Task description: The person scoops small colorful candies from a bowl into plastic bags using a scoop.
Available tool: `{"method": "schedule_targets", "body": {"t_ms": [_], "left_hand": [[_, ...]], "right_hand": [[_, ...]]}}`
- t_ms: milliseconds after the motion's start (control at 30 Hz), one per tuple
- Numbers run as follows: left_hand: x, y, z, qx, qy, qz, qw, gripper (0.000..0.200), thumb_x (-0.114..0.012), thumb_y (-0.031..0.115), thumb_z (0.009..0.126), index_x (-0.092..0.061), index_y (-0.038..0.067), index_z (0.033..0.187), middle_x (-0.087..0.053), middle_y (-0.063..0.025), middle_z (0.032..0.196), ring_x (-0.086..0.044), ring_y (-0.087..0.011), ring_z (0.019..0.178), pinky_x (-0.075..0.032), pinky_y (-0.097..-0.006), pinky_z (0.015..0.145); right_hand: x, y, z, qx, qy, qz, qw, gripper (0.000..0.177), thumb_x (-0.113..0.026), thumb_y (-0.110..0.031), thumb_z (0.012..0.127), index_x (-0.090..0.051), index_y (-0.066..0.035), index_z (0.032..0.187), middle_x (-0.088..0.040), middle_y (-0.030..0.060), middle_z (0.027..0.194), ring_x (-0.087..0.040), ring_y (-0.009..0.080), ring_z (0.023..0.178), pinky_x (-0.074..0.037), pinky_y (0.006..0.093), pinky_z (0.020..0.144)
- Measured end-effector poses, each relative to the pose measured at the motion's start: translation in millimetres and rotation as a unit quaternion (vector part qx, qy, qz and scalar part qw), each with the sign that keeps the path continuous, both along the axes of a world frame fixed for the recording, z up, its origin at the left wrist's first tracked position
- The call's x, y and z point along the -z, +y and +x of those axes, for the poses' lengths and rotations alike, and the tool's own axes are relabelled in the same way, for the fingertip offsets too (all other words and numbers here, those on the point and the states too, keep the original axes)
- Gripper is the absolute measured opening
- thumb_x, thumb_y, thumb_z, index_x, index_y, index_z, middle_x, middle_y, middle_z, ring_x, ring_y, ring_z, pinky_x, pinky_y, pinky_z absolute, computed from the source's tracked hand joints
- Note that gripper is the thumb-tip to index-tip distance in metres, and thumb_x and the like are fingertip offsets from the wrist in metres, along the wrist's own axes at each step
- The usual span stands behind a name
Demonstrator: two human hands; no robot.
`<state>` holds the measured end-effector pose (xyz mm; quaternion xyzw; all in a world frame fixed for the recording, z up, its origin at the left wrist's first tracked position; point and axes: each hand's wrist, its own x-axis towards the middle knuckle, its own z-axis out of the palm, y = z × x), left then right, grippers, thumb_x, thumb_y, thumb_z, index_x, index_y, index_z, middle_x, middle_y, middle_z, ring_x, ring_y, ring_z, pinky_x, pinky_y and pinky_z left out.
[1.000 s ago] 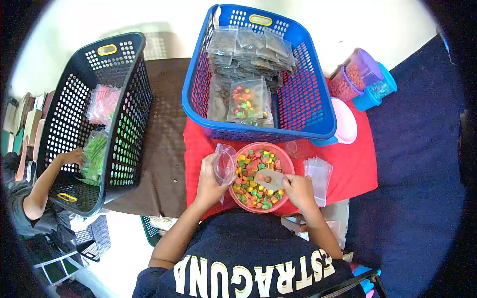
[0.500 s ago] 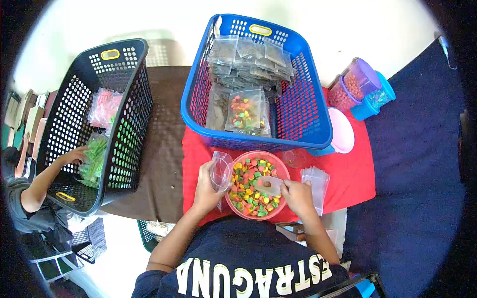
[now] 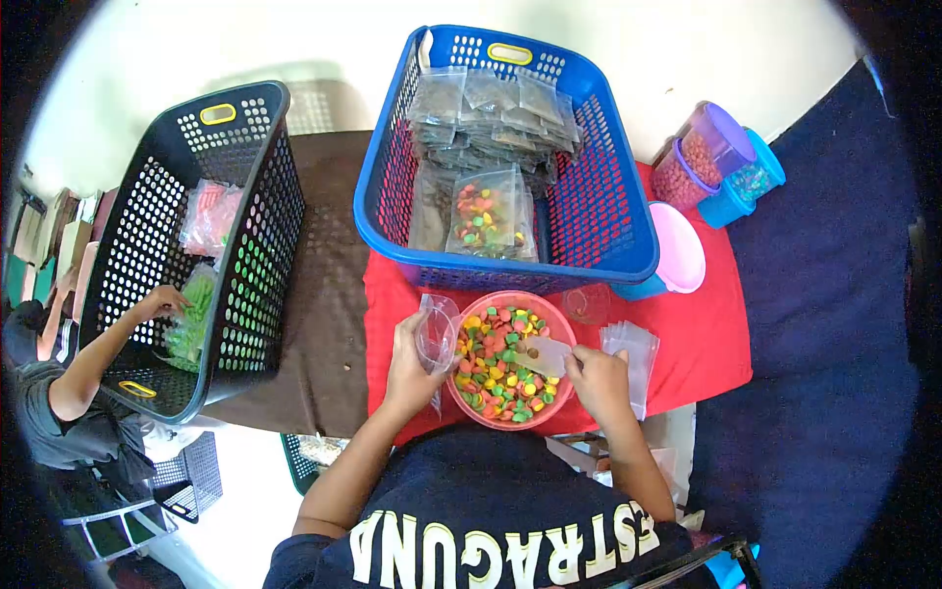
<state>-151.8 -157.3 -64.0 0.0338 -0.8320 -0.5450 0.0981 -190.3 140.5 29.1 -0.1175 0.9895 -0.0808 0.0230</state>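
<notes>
My left hand [image 3: 407,365] is closed around a clear plastic cup [image 3: 438,334] at the bowl's left edge; a flap of clear film shows beside the cup. In my right hand [image 3: 599,381] is a translucent scoop [image 3: 549,358], its blade over the candies at the bowl's right side, with a brown round piece showing on it. The pink bowl [image 3: 556,318] holds many small round candies [image 3: 496,368] in red, green and yellow. Flat empty clear bags [image 3: 636,358] lie just right of my right hand.
Behind the bowl stands a blue basket [image 3: 510,265] with filled bags [image 3: 486,211]. At left is a black basket [image 3: 260,285] with pink and green bags; a co-worker's hand [image 3: 162,302] reaches in. Lidded tubs [image 3: 721,147] and a pink-topped container [image 3: 679,250] stand at right.
The scoop and my right hand have shifted slightly right, with the blade turned more level. My left hand keeps its hold on the cup. The view has shifted a little.
</notes>
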Motion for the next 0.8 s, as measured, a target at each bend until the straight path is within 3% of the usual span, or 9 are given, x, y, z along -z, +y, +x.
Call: {"method": "schedule_targets", "body": {"t_ms": [133, 300, 400, 800], "left_hand": [[-1, -1, -3, 0.014, 0.006, 0.023, 1.000, 0.095, -0.089, 0.023, 0.077, -0.032, 0.000, 0.150, -0.042, -0.0199, 0.149, -0.043, -0.0334, 0.140, -0.036, -0.0432, 0.117], [-1, -1, -4, 0.009, 0.020, -0.028, 0.999, 0.095, -0.090, 0.020, 0.077, -0.032, 0.000, 0.150, -0.042, -0.0199, 0.148, -0.043, -0.0332, 0.140, -0.038, -0.0445, 0.117], [7, 0, -3, 0.004, 0.011, -0.002, 1.000, 0.095, -0.090, 0.018, 0.076, -0.033, 0.000, 0.149, -0.042, -0.0200, 0.149, -0.044, -0.0330, 0.140, -0.038, -0.0448, 0.117], [9, -2, -5, 0.017, -0.003, 0.030, 0.999, 0.097, -0.090, 0.017, 0.075, -0.031, -0.002, 0.150, -0.041, -0.0195, 0.148, -0.043, -0.0331, 0.141, -0.037, -0.0445, 0.118]], "right_hand": [[-7, -22, -4, -0.022, -0.027, -0.062, 0.997, 0.029, -0.060, -0.032, 0.096, -0.071, -0.009, 0.083, -0.070, 0.0143, 0.073, -0.066, 0.0335, 0.067, -0.038, 0.0491, 0.075], [17, -44, -24, -0.073, 0.009, 0.032, 0.997, 0.026, -0.062, -0.033, 0.096, -0.073, -0.012, 0.086, -0.072, 0.0113, 0.077, -0.069, 0.0292, 0.071, -0.038, 0.0473, 0.077], [25, -54, -27, -0.068, 0.024, 0.003, 0.997, 0.026, -0.061, -0.034, 0.096, -0.073, -0.012, 0.088, -0.072, 0.0112, 0.077, -0.068, 0.0296, 0.071, -0.038, 0.0474, 0.077], [30, -58, -19, -0.067, -0.062, -0.053, 0.994, 0.029, -0.059, -0.036, 0.098, -0.071, -0.011, 0.091, -0.072, 0.0110, 0.080, -0.067, 0.0328, 0.073, -0.041, 0.0494, 0.080]]}}
